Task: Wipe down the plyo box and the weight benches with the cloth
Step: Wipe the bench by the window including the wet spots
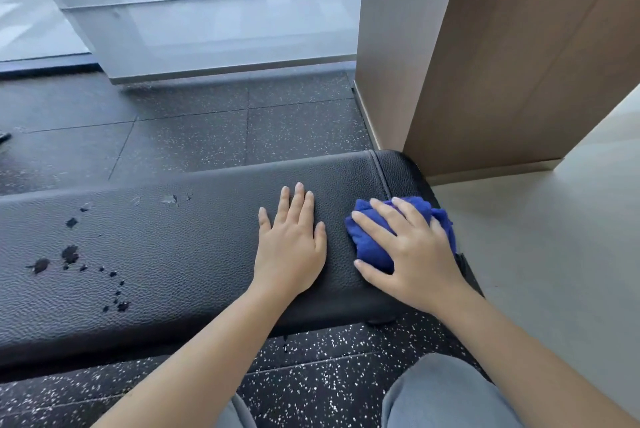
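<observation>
A black padded weight bench (pixel 166 247) runs across the view from left to right, its leather worn and torn in spots on the left part. My left hand (pixel 291 244) lies flat on the pad with straight fingers. Just to its right, my right hand (pixel 408 254) presses a bunched blue cloth (pixel 370 240) onto the bench near its right end, fingers spread over the cloth. No plyo box is in view.
A wood-panelled column (pixel 519 53) stands right behind the bench's right end. Speckled black rubber floor (pixel 214 136) lies beyond and in front of the bench, pale floor (pixel 554 237) to the right. Frosted glass (pixel 207 4) lines the back. My knees show at the bottom.
</observation>
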The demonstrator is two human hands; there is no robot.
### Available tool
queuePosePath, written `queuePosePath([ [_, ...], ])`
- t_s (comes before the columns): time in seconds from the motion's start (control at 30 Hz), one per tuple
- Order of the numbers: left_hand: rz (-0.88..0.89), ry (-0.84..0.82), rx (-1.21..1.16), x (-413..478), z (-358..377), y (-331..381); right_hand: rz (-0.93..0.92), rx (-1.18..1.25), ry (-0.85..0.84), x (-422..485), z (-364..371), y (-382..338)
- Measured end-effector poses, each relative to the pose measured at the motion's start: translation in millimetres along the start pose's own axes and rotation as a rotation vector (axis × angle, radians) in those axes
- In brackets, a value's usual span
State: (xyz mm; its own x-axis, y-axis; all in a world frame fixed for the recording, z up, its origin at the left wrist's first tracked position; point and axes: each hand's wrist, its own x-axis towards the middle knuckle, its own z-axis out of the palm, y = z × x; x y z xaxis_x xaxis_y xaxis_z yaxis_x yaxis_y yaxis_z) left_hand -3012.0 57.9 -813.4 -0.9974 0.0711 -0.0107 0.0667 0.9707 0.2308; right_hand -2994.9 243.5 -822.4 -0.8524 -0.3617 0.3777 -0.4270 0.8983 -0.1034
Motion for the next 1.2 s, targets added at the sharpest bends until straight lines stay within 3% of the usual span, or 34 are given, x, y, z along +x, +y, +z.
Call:
queuePosePath([
  [0.17,0.004,0.002,0.021,-0.8,-0.1,0.8,0.03,0.042,-0.166,58.8,13.4,11.1],
  [0.33,-0.008,0.015,0.001,1.0,-1.1,1.3,0.09,-0.102,-0.301,131.8,31.6,20.1],
  [0.43,-0.035,0.021,0.0,-0.4,-0.9,0.7,0.067,-0.063,-0.267,118.4,26.3,15.6],
  [0.53,-0.047,0.018,0.007,-2.0,0.3,1.2,-0.033,0.019,-0.088,60.2,13.4,2.5],
  [0.67,-0.037,0.014,0.001,0.1,-0.9,0.2,-0.095,0.014,-0.032,4.1,-1.8,-10.2],
  [0.87,-0.043,0.031,-0.009,-2.1,-1.3,-0.1,0.001,0.04,-0.161,62.7,13.2,-2.7],
  [1.03,-0.056,0.054,-0.029,-0.3,1.5,-0.5,0.099,-0.082,-0.287,139.8,34.3,4.3],
  [1.2,-0.07,0.091,-0.066,0.1,2.2,0.1,0.053,-0.02,-0.245,101.4,24.0,-4.7],
])
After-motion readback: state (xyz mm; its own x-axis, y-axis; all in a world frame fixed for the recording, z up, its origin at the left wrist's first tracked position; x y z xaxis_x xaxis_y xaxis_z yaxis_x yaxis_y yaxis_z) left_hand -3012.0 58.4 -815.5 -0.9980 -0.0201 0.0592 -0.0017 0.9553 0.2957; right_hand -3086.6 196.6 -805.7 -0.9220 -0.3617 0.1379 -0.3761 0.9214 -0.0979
